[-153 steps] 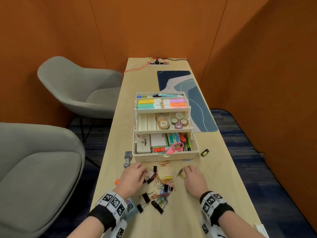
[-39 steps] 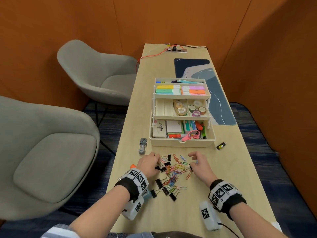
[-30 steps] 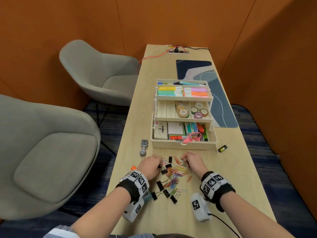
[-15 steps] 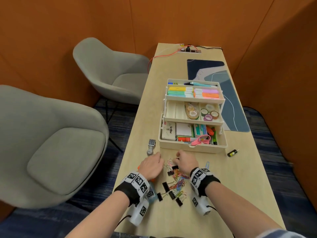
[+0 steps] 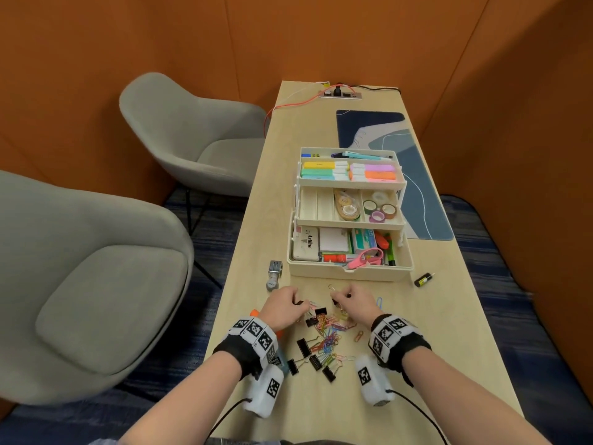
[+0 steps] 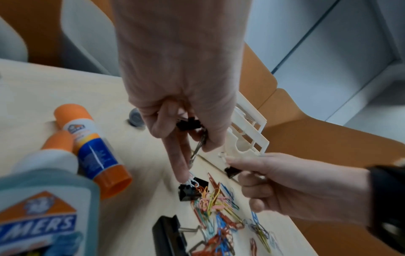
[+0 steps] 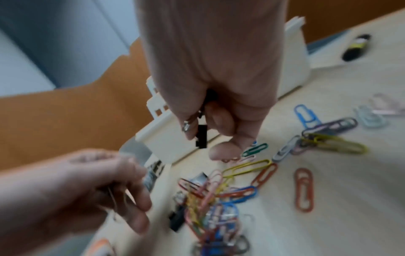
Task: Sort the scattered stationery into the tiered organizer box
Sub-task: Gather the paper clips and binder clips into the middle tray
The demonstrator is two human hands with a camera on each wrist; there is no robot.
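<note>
Long pale wooden table [image 5: 449,332] under both my forearms; two grey shell chairs [image 5: 96,284] off past my left hand [image 5: 282,308]. Cream plastic three-tier organizer box [image 5: 349,271] stands open just beyond my knuckles, tiers holding highlighters, tape rolls, a pink-handled scissors. Orange-capped glue stick [image 6: 92,147] and blue glue bottle [image 6: 48,216] lie near my left wrist; small black-and-yellow tube [image 5: 423,279] sits well right of my right hand [image 5: 354,303]. Heap of coloured wire paper clips [image 5: 327,338] and loose black binder clips [image 5: 316,361] lies between my hands and wrists. Left hand, palm down: fingers curled round one black binder clip [image 6: 188,125], index fingertip touching another on the table. Right hand, curled, pinches a black binder clip [image 7: 202,136] above the heap.
</note>
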